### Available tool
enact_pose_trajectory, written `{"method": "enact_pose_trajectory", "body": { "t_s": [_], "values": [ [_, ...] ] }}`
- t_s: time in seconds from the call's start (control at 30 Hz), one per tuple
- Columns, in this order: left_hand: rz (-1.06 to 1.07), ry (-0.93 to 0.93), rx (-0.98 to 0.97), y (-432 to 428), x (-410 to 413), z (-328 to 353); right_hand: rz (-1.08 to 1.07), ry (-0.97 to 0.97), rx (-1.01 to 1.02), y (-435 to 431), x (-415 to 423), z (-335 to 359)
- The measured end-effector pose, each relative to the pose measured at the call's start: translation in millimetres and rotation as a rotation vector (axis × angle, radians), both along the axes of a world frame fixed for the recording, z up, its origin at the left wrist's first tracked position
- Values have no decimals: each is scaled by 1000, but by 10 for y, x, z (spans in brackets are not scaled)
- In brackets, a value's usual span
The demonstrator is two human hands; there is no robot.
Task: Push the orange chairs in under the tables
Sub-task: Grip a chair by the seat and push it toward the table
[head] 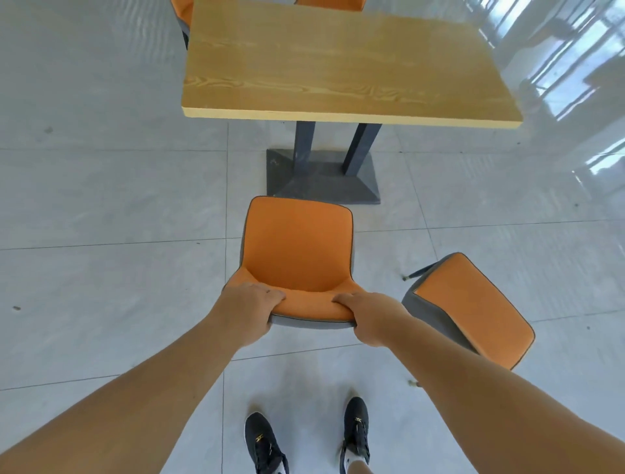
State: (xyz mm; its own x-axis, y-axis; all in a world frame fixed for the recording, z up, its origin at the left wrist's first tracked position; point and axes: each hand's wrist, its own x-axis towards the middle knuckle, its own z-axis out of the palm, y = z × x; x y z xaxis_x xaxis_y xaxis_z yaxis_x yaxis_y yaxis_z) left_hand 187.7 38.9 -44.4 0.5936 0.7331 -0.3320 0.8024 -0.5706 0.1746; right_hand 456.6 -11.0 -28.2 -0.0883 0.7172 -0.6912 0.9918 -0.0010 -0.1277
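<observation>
An orange chair [297, 250] with a grey shell stands in front of me, its seat facing a wooden table [338, 61]. The seat's front edge sits just short of the table's dark pedestal base [324, 179], outside the tabletop's near edge. My left hand [248, 306] grips the left part of the backrest top. My right hand [372, 318] grips the right part of the same backrest. A second orange chair [473, 304] stands to the right, turned at an angle, away from the table.
Two more orange chairs [182, 13] [331, 4] show at the table's far side. The floor is glossy grey tile with window glare at the upper right. My black shoes [263, 443] stand behind the chair.
</observation>
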Motion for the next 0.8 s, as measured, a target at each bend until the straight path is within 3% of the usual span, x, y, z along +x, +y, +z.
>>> {"method": "enact_pose_trajectory", "body": {
  "t_s": [0.2, 0.43, 0.8],
  "values": [
    [10, 98, -23, -31, 182, 29, -34, -24, 93, -124, -85, -83],
    [78, 107, -31, -44, 239, 21, 27, -90, 102, -51, -201, -51],
    [144, 100, 14, 64, 461, 47, 123, -27, 177, 164, 89, -125]
  ]
}}
